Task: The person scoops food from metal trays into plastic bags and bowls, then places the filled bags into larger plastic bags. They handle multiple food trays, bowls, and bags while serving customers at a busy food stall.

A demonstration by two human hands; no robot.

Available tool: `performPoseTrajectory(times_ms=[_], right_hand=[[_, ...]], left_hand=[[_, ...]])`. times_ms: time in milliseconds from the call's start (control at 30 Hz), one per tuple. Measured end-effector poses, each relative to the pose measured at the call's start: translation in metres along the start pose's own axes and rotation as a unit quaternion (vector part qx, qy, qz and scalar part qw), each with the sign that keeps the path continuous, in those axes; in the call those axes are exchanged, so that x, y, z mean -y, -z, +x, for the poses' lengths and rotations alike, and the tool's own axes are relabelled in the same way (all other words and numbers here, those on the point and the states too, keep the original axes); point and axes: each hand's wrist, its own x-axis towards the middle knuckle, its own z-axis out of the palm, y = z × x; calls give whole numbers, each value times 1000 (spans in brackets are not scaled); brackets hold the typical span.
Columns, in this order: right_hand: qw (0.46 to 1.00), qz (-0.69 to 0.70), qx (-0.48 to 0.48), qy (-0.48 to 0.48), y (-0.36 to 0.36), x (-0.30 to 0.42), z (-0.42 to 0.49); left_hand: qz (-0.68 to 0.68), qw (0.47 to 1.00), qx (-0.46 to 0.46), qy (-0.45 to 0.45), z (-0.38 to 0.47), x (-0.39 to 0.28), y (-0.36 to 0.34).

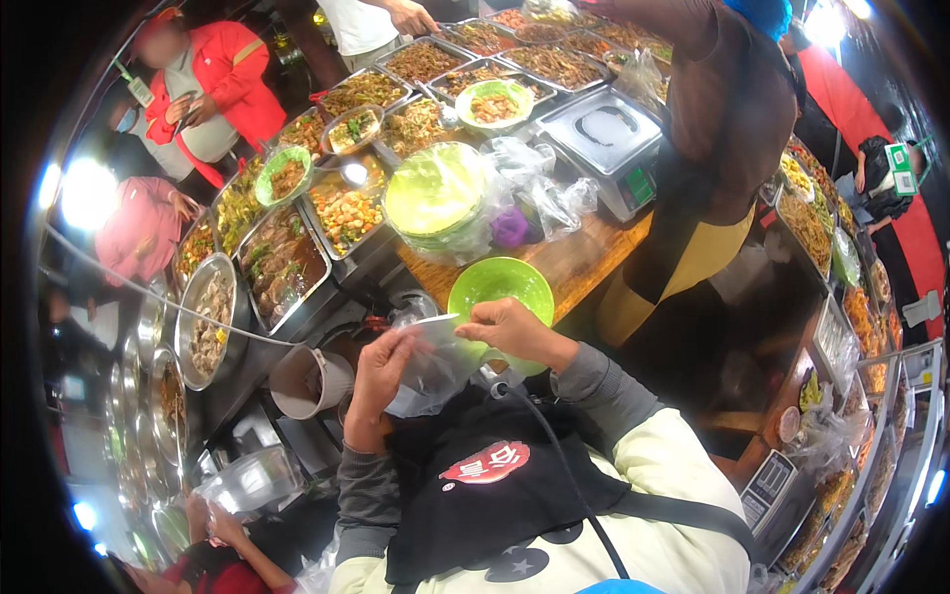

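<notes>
In front of my chest, my left hand (pixel 384 371) pinches a clear plastic bag (pixel 434 367) by its upper edge. My right hand (pixel 512 330) is at the opposite end of that edge, thumb and fingers pinched together on the film. Just beyond my right hand, and partly covered by it, is a lime-green bowl (pixel 501 282) at the edge of a wooden counter (pixel 594 245). Past that stands a stack of green bowls (pixel 434 193) wrapped in clear plastic. Loose clear bags (pixel 549 197) and a purple bundle (pixel 510 226) lie against the stack.
Metal trays of cooked food (pixel 345 200) fill the counter ahead, beside a weighing scale (pixel 601 141). A co-worker in a brown top (pixel 731 126) stands close on the right. To the left are a white bucket (pixel 312 380) and a steel basin of meat (pixel 211 319). Several people stand around.
</notes>
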Motion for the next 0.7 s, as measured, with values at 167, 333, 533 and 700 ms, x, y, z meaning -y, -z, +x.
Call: performPoseTrajectory(times_ms=[167, 333, 533, 700], right_hand=[[999, -22, -2, 48, 28, -22, 17], [990, 113, -51, 68, 100, -23, 69], [912, 267, -310, -25, 233, -88, 238], [861, 342, -321, -196, 243, -183, 340]], left_hand=[[-3, 991, -130, -43, 45, -6, -31], [88, 964, -252, -16, 69, -17, -30], [346, 858, -349, -151, 59, -39, -20], [173, 941, -278, -90, 36, -46, -39]])
